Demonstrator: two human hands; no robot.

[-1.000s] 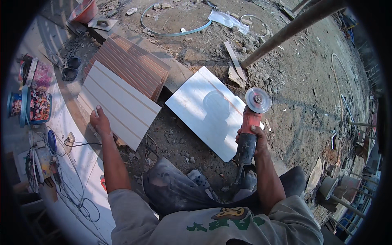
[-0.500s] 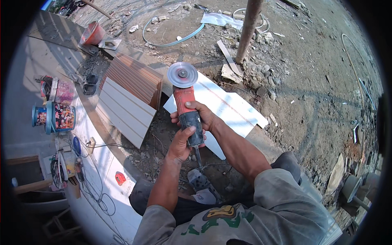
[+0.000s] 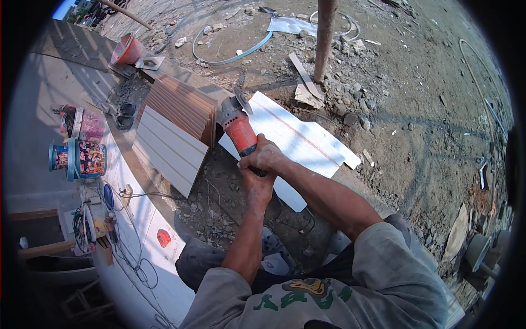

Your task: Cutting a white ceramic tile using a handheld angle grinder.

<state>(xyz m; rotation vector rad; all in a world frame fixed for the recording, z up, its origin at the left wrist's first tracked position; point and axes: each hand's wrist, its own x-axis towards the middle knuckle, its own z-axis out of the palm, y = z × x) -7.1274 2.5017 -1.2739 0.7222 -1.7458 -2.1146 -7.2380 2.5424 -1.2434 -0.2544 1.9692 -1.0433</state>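
An angle grinder (image 3: 240,133) with a red body and black rear handle is gripped in both hands. My right hand (image 3: 267,154) wraps round the handle just behind the red body. Against it, my left hand (image 3: 256,178) closes round the rear end. The grinder's thin disc (image 3: 241,101) points away from me, tipped nearly edge-on. Beneath and to the right lies a white panel (image 3: 298,137) with a brownish line across it and a notched outline. Left of the grinder, a striped pale panel (image 3: 171,151) leans by a stack of ribbed brown-edged panels (image 3: 181,104).
A red tape measure (image 3: 164,237) and tangled cables (image 3: 143,274) lie on the white surface at left. Buckets (image 3: 90,159) stand beyond, with an orange bucket (image 3: 127,49) farther off. A metal pole (image 3: 324,41) rises from the rubble ahead.
The grinder has tilted, its disc turning from face-on to nearly edge-on and dropping slightly left. Both hands have shifted on it, my left now further back under the right.
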